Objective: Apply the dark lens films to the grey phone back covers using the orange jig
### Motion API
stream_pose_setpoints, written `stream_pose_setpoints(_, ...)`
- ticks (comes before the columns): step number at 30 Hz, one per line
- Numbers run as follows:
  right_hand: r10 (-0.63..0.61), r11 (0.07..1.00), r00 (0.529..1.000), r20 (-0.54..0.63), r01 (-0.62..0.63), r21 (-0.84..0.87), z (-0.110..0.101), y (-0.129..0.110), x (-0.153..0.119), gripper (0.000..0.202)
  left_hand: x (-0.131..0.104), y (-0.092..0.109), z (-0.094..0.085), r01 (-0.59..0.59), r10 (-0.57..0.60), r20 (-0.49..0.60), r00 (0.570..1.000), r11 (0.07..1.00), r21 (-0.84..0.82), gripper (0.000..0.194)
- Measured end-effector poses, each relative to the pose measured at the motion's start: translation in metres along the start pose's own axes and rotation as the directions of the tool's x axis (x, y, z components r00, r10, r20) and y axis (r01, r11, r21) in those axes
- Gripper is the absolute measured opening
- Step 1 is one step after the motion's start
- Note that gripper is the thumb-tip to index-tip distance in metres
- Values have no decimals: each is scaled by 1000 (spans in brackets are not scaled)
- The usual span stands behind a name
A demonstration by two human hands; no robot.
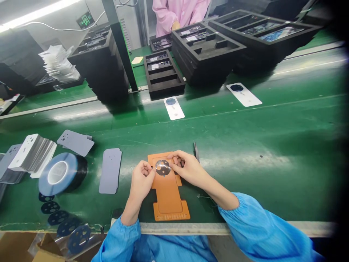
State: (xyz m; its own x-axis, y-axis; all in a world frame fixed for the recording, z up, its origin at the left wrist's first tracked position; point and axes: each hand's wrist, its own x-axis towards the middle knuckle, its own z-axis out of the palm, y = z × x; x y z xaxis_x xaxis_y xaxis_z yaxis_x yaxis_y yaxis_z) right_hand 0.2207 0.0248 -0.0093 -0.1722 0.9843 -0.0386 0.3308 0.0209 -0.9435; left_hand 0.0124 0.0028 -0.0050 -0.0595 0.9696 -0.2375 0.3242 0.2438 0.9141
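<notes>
An orange fixture plate (167,196) with notched sides lies flat on the bench in front of me. Over its upper end is a round dark film (163,168) with several holes. My left hand (141,178) is closed in a pinch at the film's left edge. From the right, my right hand (188,166) pinches the opposite edge between thumb and finger. Whether the film touches the plate, I cannot tell. Just beyond my right hand, a thin dark tool (196,152), partly hidden, rests on the bench.
Left of the plate lie grey phone-shaped sheets (110,171), a roll of blue film (69,171) trailing round cutouts, and a stack of white sheets (28,153). White cards (174,108) sit on the green belt. Black trays (165,78) stand behind, near a person in pink (181,14).
</notes>
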Motion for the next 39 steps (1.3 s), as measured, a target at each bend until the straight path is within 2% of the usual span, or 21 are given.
stream_pose_setpoints(11, 33, 999, 999, -29, -32, 40, 2, -1, 0, 19, -3, 8, 4, 19, -18, -60, 998, 1000, 22, 16)
stream_pose_setpoints(15, 84, 995, 992, -97, -79, 63, 7, -1, 4, 20, -3, 7, 5, 18, -16, -65, 998, 1000, 26, 16)
stream_pose_setpoints(22, 117, 984, 977, -179, -138, -111, 13, -2, 17, 22, -3, 5, 5, 7, -5, -63, 998, 1000, 29, 16)
stream_pose_setpoints(34, 133, 991, 988, -73, -131, 33, 5, 2, 23, 22, -4, 5, 4, 1, 0, -45, 999, 1000, 17, 16)
stream_pose_setpoints(39, 135, 986, 991, 5, -135, 93, -3, 4, 23, 24, -4, 4, 3, 8, -7, -33, 999, 1000, 30, 15)
